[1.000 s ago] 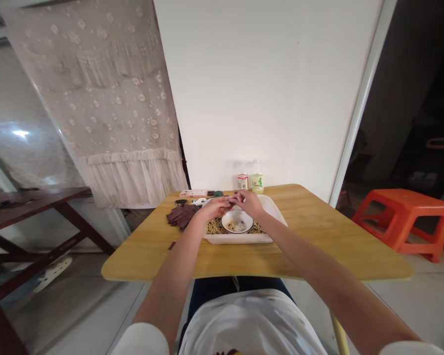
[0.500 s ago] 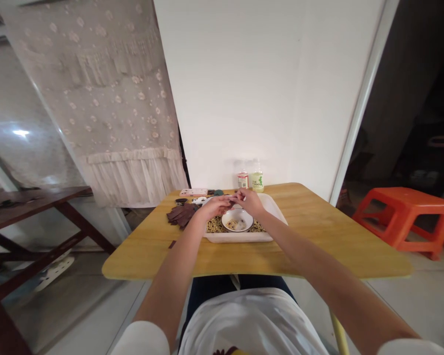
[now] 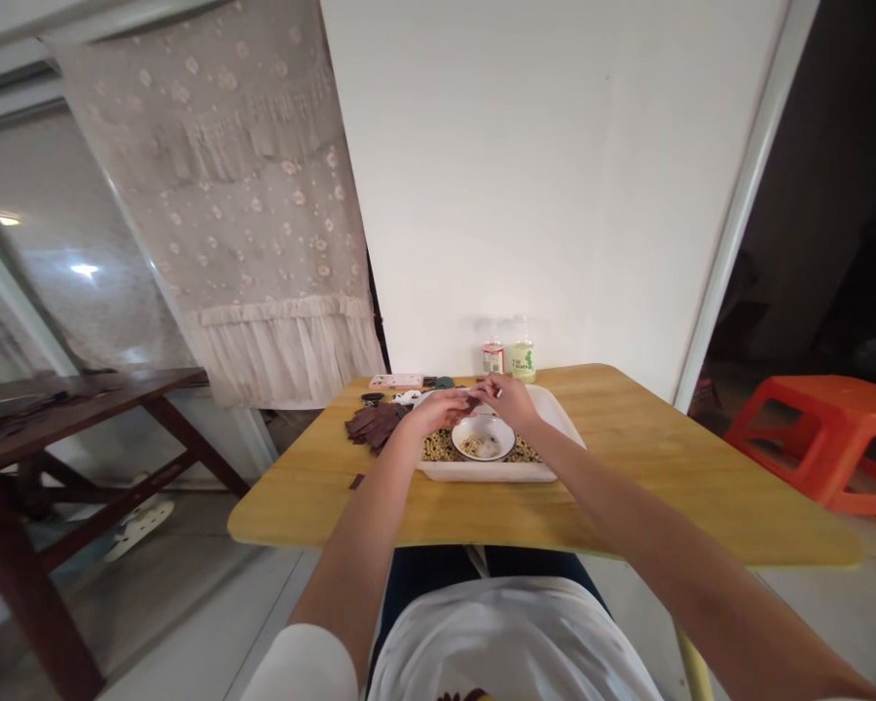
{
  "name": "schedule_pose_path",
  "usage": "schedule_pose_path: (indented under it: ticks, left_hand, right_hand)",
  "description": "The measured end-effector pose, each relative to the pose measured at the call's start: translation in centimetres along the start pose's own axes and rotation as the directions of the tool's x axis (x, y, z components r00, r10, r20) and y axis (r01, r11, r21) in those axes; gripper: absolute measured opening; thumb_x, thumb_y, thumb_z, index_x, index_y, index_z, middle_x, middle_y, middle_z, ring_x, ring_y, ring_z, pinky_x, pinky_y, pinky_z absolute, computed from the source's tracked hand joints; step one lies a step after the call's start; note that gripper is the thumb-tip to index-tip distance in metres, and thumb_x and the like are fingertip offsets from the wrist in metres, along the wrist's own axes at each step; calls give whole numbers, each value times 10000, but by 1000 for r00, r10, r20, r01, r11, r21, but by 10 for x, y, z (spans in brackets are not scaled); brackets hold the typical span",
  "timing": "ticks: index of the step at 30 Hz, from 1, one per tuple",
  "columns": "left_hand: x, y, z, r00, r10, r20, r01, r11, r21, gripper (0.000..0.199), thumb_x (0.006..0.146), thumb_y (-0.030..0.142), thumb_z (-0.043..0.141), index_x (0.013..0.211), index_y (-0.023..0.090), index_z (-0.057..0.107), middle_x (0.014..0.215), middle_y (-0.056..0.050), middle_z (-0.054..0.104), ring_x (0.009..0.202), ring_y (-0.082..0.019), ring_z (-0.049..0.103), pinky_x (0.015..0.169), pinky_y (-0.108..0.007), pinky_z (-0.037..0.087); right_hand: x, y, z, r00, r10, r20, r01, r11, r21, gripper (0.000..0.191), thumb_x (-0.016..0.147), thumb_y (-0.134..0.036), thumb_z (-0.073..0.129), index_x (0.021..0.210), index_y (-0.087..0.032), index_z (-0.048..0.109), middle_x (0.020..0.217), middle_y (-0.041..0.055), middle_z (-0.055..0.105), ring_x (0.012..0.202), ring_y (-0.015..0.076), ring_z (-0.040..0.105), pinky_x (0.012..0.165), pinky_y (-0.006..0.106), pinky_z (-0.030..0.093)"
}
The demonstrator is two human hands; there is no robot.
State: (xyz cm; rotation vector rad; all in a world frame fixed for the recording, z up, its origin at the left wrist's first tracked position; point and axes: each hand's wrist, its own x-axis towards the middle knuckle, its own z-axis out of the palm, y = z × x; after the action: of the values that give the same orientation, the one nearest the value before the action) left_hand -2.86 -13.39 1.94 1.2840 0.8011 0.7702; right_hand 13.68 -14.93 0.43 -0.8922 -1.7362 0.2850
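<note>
My left hand [image 3: 439, 413] and my right hand [image 3: 507, 397] meet above the far rim of a white bowl [image 3: 484, 440]. Both have their fingers closed at the meeting point; whatever is pinched there is too small and hidden to name. Small pale bits lie at the bottom of the bowl. The bowl stands in a white tray [image 3: 492, 472], among many small yellowish and dark beads or grains [image 3: 440, 448]. Left of my left hand, at the tray's edge, lies a pile of dark brown strips [image 3: 377, 425].
Behind the tray stand a bottle with a green-and-white label [image 3: 522, 361] and a red-and-white labelled container [image 3: 492, 358]. A pinkish case [image 3: 397, 381] lies at the wooden table's [image 3: 649, 487] back left. An orange stool [image 3: 824, 428] is at right, a dark bench [image 3: 117, 409] at left.
The view has swung slightly left, so everything sits further right in the picture. My hands stay together over the bowl with only a slight shift of the fingers.
</note>
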Motion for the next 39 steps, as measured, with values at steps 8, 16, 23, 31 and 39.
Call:
schedule_pose_path:
  ticks: [8,16,23,31,39]
  left_hand:
    - [6,-3,-5,998,37,-43,-38,999,-34,293,613,110,651,904,133,621,759,-49,653,673,-130,626,500,-163,402]
    - [2,0,-1,999,0,50,0,1000,-7,257,597,106,656,850,146,638,726,-36,655,678,-136,634,489,-151,395]
    - [-2,2,0,999,11,34,-11,1000,-8,275,619,101,651,892,133,631,695,-42,657,647,-122,626,511,-159,407]
    - [1,1,-3,1000,22,9,-22,999,-27,341,629,117,650,968,143,618,756,-47,662,671,-127,627,527,-174,418]
    - [-1,1,-1,999,11,47,-12,1000,9,272,634,106,636,902,149,636,717,-39,662,668,-122,630,489,-152,396]
  right_hand:
    - [0,2,-2,1000,18,16,-18,1000,-10,296,724,-310,536,548,-210,320,598,-17,576,747,166,604,574,233,393]
    - [0,-3,-1,1000,-5,7,5,995,-104,210,719,-307,552,619,-211,395,693,-15,627,577,118,508,561,232,377]
    - [-1,-3,-2,1000,13,-8,-14,986,-166,196,701,-345,574,648,-212,441,629,-24,589,567,125,509,527,229,363]
    - [-2,-3,-2,999,-33,37,34,999,-35,105,730,-299,542,725,-217,477,749,-1,622,677,144,556,580,256,408]
    - [-2,-6,-3,1000,-7,5,7,1000,-20,212,695,-334,595,817,-227,459,730,-12,629,589,138,559,564,272,423]
